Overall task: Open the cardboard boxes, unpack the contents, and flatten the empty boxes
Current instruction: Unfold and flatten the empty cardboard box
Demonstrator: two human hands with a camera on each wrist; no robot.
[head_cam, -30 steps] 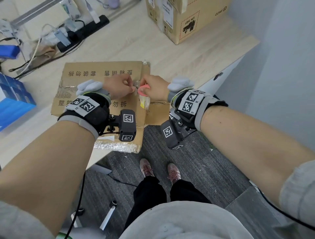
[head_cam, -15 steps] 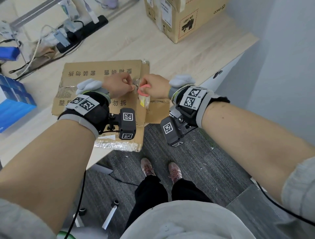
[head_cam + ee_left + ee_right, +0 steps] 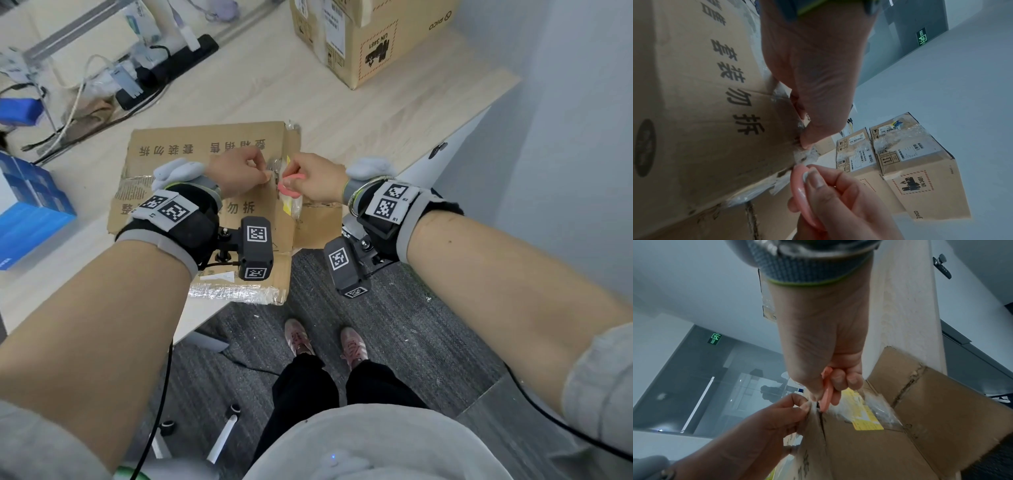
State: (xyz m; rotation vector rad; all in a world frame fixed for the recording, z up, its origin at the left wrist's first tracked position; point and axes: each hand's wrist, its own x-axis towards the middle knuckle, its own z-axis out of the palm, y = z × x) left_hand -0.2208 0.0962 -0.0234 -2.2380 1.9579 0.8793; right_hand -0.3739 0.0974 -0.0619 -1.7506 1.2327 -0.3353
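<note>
A flattened cardboard box (image 3: pixel 205 178) is seen lying on the tabletop (image 3: pixel 308 85) at frame centre, its near edge overhanging. A tuft of clear tape (image 3: pixel 804 155) at the box seam is pinched by the left hand (image 3: pixel 239 173). A pink cutter (image 3: pixel 289 190) is held in the closed grip of the right hand (image 3: pixel 318 178), its tip at the seam. A second cardboard box (image 3: pixel 376 37) stands at upper right

Black power strip (image 3: pixel 168 68) behind, blue boxes (image 3: pixel 30 205) left.

box (image 3: pixel 205 161): matt brown cardboard | tape (image 3: pixel 236 294): glossy clear plastic | cutter (image 3: pixel 801 194): smooth pink plastic | table (image 3: pixel 281 85): pale wood
</note>
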